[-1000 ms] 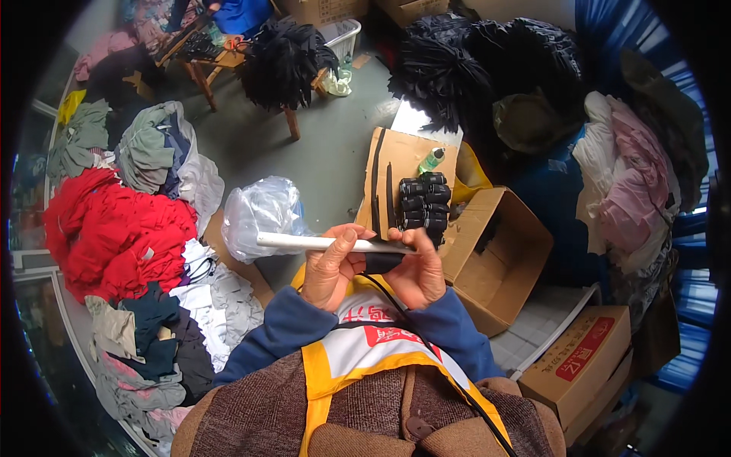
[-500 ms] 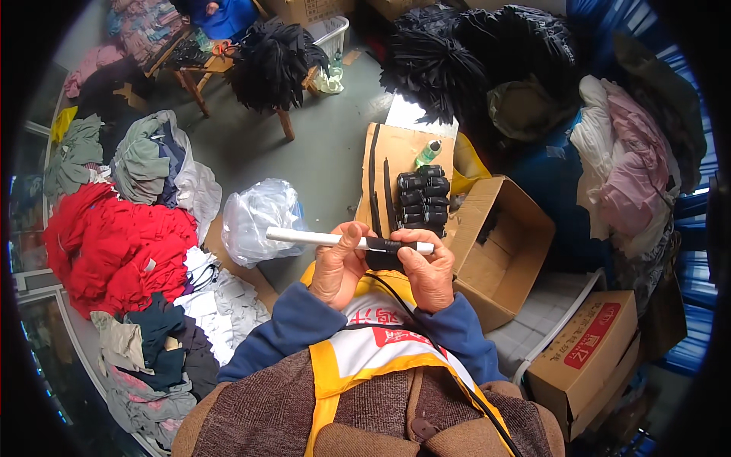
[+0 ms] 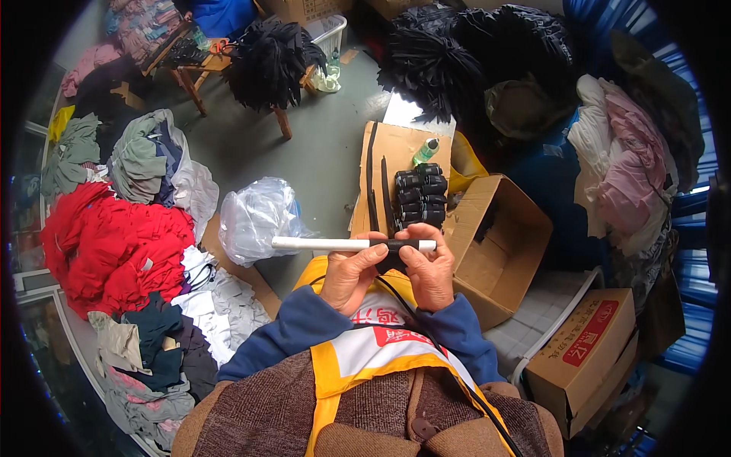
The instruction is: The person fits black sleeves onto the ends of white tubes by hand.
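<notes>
A white rod (image 3: 312,244) lies nearly level in front of my chest, its long bare end pointing left. Black strip material (image 3: 394,248) is wrapped round it near its right end, and part of the material hangs below. My left hand (image 3: 347,280) pinches the rod at the left edge of the wrap, thumb on the near side. With thumb and fingers, my right hand (image 3: 431,276) grips the wrap and the rod's right end. Beyond my hands, several black rolls (image 3: 421,196) stand in rows on a cardboard sheet (image 3: 387,139), beside long black strips (image 3: 371,175).
A small green bottle (image 3: 425,154) is behind the rolls. On the right stands an open cardboard box (image 3: 518,266), with a closed carton (image 3: 582,339) nearer me. Left are a clear plastic bag (image 3: 257,221) and a red cloth heap (image 3: 114,247). Black strip bundles (image 3: 434,68) lie at the back.
The rod has become more level as its left end dropped slightly. My left hand has moved right and down, closer to my right hand. More of the black wrap shows between my thumbs.
</notes>
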Action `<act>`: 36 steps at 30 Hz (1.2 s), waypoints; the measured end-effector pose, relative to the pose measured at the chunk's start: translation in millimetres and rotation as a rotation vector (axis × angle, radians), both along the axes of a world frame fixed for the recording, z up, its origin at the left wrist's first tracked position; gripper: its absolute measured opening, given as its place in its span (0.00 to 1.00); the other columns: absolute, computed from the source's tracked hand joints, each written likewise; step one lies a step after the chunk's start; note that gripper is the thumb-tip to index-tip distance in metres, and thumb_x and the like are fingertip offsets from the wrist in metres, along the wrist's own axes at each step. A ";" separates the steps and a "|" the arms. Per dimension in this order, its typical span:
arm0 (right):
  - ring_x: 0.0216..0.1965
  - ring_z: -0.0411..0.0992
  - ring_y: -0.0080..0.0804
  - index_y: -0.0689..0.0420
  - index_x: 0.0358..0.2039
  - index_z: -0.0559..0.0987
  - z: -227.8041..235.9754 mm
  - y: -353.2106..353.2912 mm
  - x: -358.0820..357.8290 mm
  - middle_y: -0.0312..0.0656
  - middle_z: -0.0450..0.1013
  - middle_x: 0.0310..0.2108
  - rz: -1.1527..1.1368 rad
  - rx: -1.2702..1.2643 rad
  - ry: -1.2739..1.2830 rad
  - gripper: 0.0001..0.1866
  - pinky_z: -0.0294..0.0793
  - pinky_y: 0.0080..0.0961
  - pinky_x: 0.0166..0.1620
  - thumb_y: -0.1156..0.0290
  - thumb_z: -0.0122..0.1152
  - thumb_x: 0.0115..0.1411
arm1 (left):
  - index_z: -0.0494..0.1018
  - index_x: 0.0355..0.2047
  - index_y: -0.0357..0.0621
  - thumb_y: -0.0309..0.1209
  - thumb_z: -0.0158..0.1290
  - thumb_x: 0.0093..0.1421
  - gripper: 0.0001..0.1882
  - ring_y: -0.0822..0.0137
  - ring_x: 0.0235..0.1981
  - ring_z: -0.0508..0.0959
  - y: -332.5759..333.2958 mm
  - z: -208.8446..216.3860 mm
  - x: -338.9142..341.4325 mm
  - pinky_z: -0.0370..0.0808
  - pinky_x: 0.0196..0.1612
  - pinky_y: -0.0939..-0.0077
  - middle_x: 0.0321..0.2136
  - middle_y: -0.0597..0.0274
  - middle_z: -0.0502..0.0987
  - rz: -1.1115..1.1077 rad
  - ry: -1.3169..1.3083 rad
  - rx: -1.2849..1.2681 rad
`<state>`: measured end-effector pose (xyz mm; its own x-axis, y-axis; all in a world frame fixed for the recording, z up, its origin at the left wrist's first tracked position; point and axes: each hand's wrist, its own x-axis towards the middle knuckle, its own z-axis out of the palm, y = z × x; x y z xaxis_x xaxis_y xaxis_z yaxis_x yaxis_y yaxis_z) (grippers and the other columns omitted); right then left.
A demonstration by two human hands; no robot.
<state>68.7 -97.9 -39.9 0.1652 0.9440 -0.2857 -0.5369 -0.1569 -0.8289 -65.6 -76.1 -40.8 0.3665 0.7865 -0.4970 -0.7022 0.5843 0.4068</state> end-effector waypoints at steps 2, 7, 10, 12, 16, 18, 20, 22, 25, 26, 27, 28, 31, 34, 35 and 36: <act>0.33 0.70 0.21 0.62 0.38 0.73 -10.6 -2.5 -0.6 0.38 0.72 0.34 -0.005 -0.019 -0.016 0.12 0.71 0.19 0.40 0.76 0.62 0.52 | 0.71 0.38 0.37 0.20 0.56 0.51 0.12 0.72 0.33 0.74 -1.2 -2.6 0.2 0.72 0.36 0.82 0.31 0.61 0.75 0.010 0.016 0.026; 0.33 0.69 0.19 0.62 0.39 0.73 -13.8 -7.6 -1.1 0.36 0.72 0.33 -0.001 -0.002 -0.065 0.12 0.70 0.16 0.37 0.75 0.62 0.53 | 0.72 0.38 0.37 0.20 0.57 0.50 0.13 0.74 0.31 0.74 -4.5 -3.9 2.9 0.70 0.33 0.85 0.29 0.63 0.75 0.033 0.079 0.026; 0.32 0.69 0.19 0.62 0.38 0.73 -15.8 -8.7 -1.3 0.35 0.72 0.32 -0.038 0.010 -0.066 0.13 0.69 0.15 0.36 0.75 0.62 0.53 | 0.72 0.38 0.38 0.21 0.58 0.50 0.13 0.77 0.28 0.73 -6.9 -7.6 4.6 0.68 0.29 0.87 0.28 0.65 0.74 0.026 0.106 0.035; 0.32 0.69 0.19 0.61 0.37 0.73 -17.0 -8.9 -1.1 0.35 0.71 0.31 -0.062 -0.002 -0.033 0.12 0.69 0.15 0.36 0.75 0.63 0.53 | 0.73 0.38 0.38 0.22 0.58 0.50 0.13 0.79 0.25 0.70 -8.7 -8.4 5.1 0.66 0.26 0.88 0.27 0.67 0.74 0.023 0.149 0.072; 0.35 0.70 0.23 0.60 0.39 0.72 -8.9 -6.4 -4.1 0.37 0.71 0.34 -0.091 0.004 0.151 0.13 0.70 0.19 0.41 0.78 0.61 0.53 | 0.71 0.39 0.38 0.22 0.58 0.51 0.14 0.79 0.25 0.71 -8.9 -7.1 6.2 0.67 0.25 0.88 0.27 0.66 0.74 0.044 0.141 0.108; 0.39 0.70 0.26 0.61 0.41 0.70 -12.1 -6.6 -3.5 0.40 0.70 0.38 -0.091 0.008 0.239 0.14 0.71 0.21 0.44 0.81 0.59 0.53 | 0.70 0.40 0.39 0.22 0.57 0.52 0.14 0.78 0.26 0.72 -9.7 -3.1 8.4 0.68 0.26 0.88 0.29 0.65 0.74 0.058 0.124 0.074; 0.39 0.70 0.26 0.61 0.41 0.71 -11.4 -5.0 -2.0 0.40 0.70 0.38 -0.084 0.035 0.190 0.14 0.70 0.21 0.45 0.81 0.59 0.53 | 0.67 0.40 0.40 0.20 0.55 0.53 0.14 0.75 0.31 0.74 -6.9 0.9 7.9 0.72 0.34 0.85 0.32 0.64 0.73 0.051 0.057 0.041; 0.39 0.70 0.26 0.61 0.40 0.71 -10.0 -9.8 -1.5 0.41 0.71 0.38 -0.081 0.063 0.111 0.14 0.70 0.21 0.45 0.82 0.59 0.52 | 0.67 0.40 0.40 0.19 0.54 0.53 0.14 0.74 0.32 0.74 -10.2 0.9 6.1 0.72 0.36 0.84 0.32 0.64 0.73 0.053 0.024 0.034; 0.40 0.70 0.27 0.61 0.39 0.71 -6.8 -7.7 0.1 0.42 0.71 0.39 -0.050 0.104 0.104 0.14 0.69 0.22 0.47 0.83 0.59 0.52 | 0.67 0.39 0.41 0.17 0.53 0.51 0.14 0.71 0.37 0.73 -9.1 -1.8 3.3 0.71 0.43 0.78 0.33 0.63 0.72 0.037 -0.026 0.044; 0.41 0.70 0.28 0.61 0.40 0.71 -6.9 -10.2 0.4 0.42 0.71 0.39 -0.050 0.098 0.101 0.14 0.70 0.23 0.47 0.83 0.58 0.52 | 0.67 0.39 0.41 0.17 0.53 0.51 0.14 0.71 0.37 0.73 -12.3 -2.3 3.1 0.71 0.43 0.77 0.33 0.62 0.72 0.038 -0.041 0.031; 0.41 0.70 0.28 0.61 0.40 0.72 -8.1 -11.0 -0.1 0.43 0.71 0.39 -0.053 0.095 0.099 0.14 0.70 0.23 0.47 0.83 0.58 0.52 | 0.67 0.39 0.41 0.16 0.53 0.51 0.15 0.70 0.37 0.73 -12.5 -3.6 1.9 0.71 0.43 0.76 0.34 0.62 0.72 0.037 -0.055 0.022; 0.41 0.70 0.29 0.61 0.40 0.72 -9.7 -10.5 0.9 0.43 0.71 0.39 -0.046 0.099 0.079 0.14 0.70 0.24 0.47 0.84 0.58 0.51 | 0.66 0.40 0.45 0.18 0.52 0.51 0.16 0.66 0.40 0.72 -12.2 -7.6 0.2 0.69 0.48 0.67 0.36 0.60 0.70 -0.001 -0.050 0.023; 0.43 0.69 0.31 0.60 0.39 0.72 -6.9 -12.2 5.5 0.45 0.71 0.40 0.006 0.101 0.003 0.15 0.69 0.27 0.48 0.84 0.58 0.49 | 0.66 0.41 0.44 0.18 0.52 0.51 0.16 0.65 0.40 0.72 -13.3 -2.9 -1.1 0.69 0.49 0.67 0.36 0.59 0.70 -0.021 -0.078 -0.010; 0.43 0.69 0.32 0.59 0.39 0.72 -8.2 -11.1 8.6 0.45 0.71 0.40 0.029 0.113 0.006 0.14 0.68 0.26 0.49 0.84 0.58 0.50 | 0.66 0.42 0.42 0.19 0.52 0.52 0.17 0.64 0.41 0.72 -12.9 -2.8 -1.3 0.69 0.49 0.67 0.37 0.57 0.70 -0.044 -0.078 -0.006; 0.43 0.69 0.32 0.59 0.39 0.72 -10.5 -12.3 9.0 0.45 0.71 0.40 0.030 0.115 0.006 0.14 0.68 0.26 0.49 0.84 0.58 0.50 | 0.66 0.43 0.41 0.19 0.52 0.52 0.17 0.64 0.42 0.72 -14.1 -3.1 -0.8 0.69 0.49 0.67 0.38 0.57 0.70 -0.054 -0.071 -0.024; 0.43 0.69 0.32 0.59 0.38 0.72 -14.2 -13.4 8.2 0.45 0.71 0.40 0.022 0.108 0.060 0.14 0.68 0.26 0.49 0.84 0.57 0.50 | 0.66 0.43 0.39 0.19 0.52 0.52 0.17 0.65 0.42 0.72 -15.4 -5.7 -0.4 0.70 0.48 0.69 0.38 0.57 0.71 -0.053 -0.064 -0.035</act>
<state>76.9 -111.3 -54.1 0.1301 0.9729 -0.1911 -0.5832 -0.0808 -0.8083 -66.0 -91.5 -46.5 0.4387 0.7480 -0.4980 -0.6941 0.6341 0.3409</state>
